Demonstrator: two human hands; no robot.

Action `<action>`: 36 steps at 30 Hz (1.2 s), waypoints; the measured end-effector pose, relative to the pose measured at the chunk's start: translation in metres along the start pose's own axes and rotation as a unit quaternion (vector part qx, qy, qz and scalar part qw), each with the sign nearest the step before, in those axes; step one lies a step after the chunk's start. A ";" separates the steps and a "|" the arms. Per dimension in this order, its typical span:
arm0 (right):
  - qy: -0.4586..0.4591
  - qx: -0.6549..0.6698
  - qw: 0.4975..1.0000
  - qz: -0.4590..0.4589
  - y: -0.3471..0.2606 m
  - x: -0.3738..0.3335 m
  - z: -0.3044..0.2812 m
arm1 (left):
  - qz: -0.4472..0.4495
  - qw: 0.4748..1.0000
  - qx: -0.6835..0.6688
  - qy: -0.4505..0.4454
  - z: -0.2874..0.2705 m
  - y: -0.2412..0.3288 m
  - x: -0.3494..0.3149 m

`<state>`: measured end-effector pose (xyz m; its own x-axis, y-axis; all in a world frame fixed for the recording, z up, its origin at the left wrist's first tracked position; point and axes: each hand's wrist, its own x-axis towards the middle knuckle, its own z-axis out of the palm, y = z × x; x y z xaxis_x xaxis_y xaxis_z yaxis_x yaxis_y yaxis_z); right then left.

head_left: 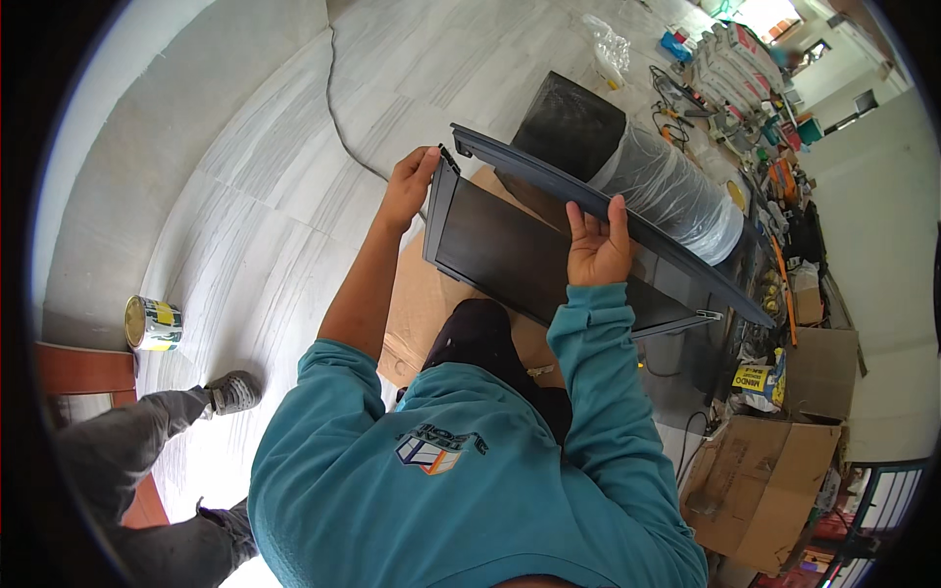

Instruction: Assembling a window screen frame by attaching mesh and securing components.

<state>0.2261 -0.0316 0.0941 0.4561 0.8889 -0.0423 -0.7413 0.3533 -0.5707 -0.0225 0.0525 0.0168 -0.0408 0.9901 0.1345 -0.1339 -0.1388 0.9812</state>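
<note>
A dark grey frame (438, 218) with a dark flat panel (505, 245) in it lies tilted in front of my knees. My left hand (410, 188) is closed on its upper left corner, thumb and fingers around the end where a small black corner piece (448, 159) shows. Along the far side runs a long dark grey metal profile (701, 269), its left end apart from the frame's corner. My right hand (600, 253) pinches this profile near its middle, thumb and fingers on its edge. At the frame's right end sits a small metal bracket (703, 317).
Cardboard (404, 328) lies under the frame. Beyond the profile is a plastic-wrapped roll (676, 191). Tools, bags (735, 64) and cardboard boxes (760, 480) line the right wall. A cable (338, 127) crosses the tiled floor. On the left are a can (154, 323) and another person's legs (167, 426).
</note>
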 end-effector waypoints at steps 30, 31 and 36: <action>0.116 0.007 0.989 0.090 0.012 -0.003 -0.003 | -0.070 0.997 0.032 -0.016 -0.009 -0.024 0.015; 0.111 0.004 0.989 0.099 0.011 -0.004 -0.003 | -0.073 0.997 0.028 -0.017 -0.006 -0.023 0.014; 0.114 0.001 0.988 0.105 0.009 -0.001 -0.006 | -0.062 0.998 0.024 -0.012 -0.001 -0.019 0.007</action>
<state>0.2214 -0.0312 0.0844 0.3902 0.8545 -0.3429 -0.8324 0.1683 -0.5280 -0.0208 0.0624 -0.0010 -0.0021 0.9999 0.0140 -0.0897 -0.0141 0.9959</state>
